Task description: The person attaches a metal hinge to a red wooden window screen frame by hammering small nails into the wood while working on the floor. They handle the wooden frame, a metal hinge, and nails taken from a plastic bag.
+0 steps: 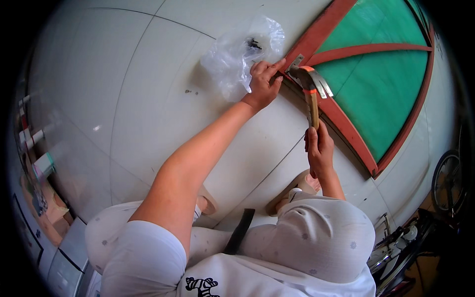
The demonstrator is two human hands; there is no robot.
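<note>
My right hand point(320, 148) is wrapped round the wooden handle of a claw hammer point(311, 101). Its steel head, marked with orange, is over a metal hinge plate point(295, 63) on a red-brown screen frame point(341, 121); the hammer face's exact contact is hard to make out. My left hand point(264, 83) grips the near left corner of this frame, index finger extended along it and thumb at the edge, the other fingers curled. Green mesh point(381, 94) fills the frame, which lies flat on the floor. Just beyond my left hand sits a clear plastic bag point(222, 62) containing small dark pieces point(254, 44).
Pale tiles point(163, 99) cover the floor. My slippered feet point(297, 190) are below the frame, and a dark strap-like piece point(240, 231) lies between my legs. A bicycle wheel point(447, 183) and other cycle parts stand at the right. Boxes point(43, 166) and other items line the left edge.
</note>
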